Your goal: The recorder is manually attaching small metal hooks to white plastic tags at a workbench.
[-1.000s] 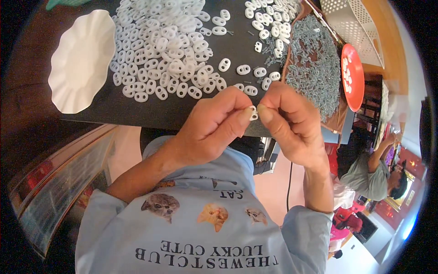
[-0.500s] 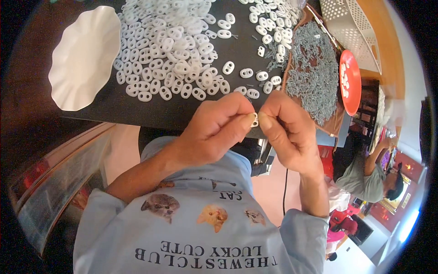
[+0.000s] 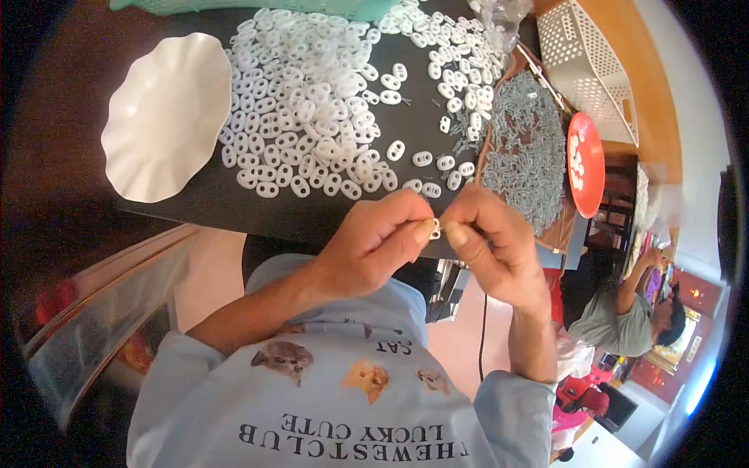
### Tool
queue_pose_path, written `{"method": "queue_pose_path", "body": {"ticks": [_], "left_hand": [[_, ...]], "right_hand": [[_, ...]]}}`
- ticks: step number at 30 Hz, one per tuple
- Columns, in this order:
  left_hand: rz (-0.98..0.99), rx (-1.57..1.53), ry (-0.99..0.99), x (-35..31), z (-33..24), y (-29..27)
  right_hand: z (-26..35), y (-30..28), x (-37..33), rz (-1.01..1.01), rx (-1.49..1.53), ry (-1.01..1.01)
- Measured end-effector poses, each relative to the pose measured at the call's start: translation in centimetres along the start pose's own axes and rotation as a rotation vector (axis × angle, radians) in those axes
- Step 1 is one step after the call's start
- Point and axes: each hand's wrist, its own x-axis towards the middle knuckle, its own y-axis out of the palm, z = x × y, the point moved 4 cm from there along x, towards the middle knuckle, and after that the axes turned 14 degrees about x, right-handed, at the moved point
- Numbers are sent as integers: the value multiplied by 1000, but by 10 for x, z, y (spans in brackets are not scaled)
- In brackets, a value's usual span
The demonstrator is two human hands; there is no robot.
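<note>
Over the front edge of a black table (image 3: pixel 281 214), my left hand (image 3: pixel 382 242) pinches a small white oval plastic piece (image 3: pixel 436 229) between thumb and forefinger. My right hand (image 3: pixel 499 249) is closed in a pinch right beside it, fingertips at the piece's right side. Whatever lies between the right fingertips is too small or hidden to make out. Just beyond the hands are several loose white two-hole ovals (image 3: pixel 422 159). A large heap of the same ovals (image 3: pixel 300 117) spreads to the left. Small grey screw-like parts (image 3: pixel 523 148) lie piled on brown material to the right.
A white wavy-edged dish (image 3: pixel 168 117) stands at the far left. At the right are a red plate (image 3: pixel 595 171) holding small white pieces and a white perforated basket (image 3: pixel 585 70). A green basket (image 3: pixel 343 9) sits at the back. Another person (image 3: pixel 616 321) is off to the right.
The view has tilted up, so the table and hands appear lower and the green basket shows. Both hands keep their pinch; the white piece is turned slightly between the fingertips.
</note>
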Motion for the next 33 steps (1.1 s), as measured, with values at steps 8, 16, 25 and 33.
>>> {"method": "queue_pose_path", "body": {"ticks": [8, 16, 25, 33], "left_hand": [[10, -59, 30, 4, 4, 2], [-7, -20, 28, 2, -1, 1], [-3, 50, -4, 6, 1, -4], [-51, 137, 79, 10, 5, -7]], "right_hand": [[-3, -3, 4, 49, -48, -27], [0, -29, 32, 11, -98, 134], [-31, -33, 132, 15, -711, -225], [-47, -33, 153, 31, -808, -183]]}}
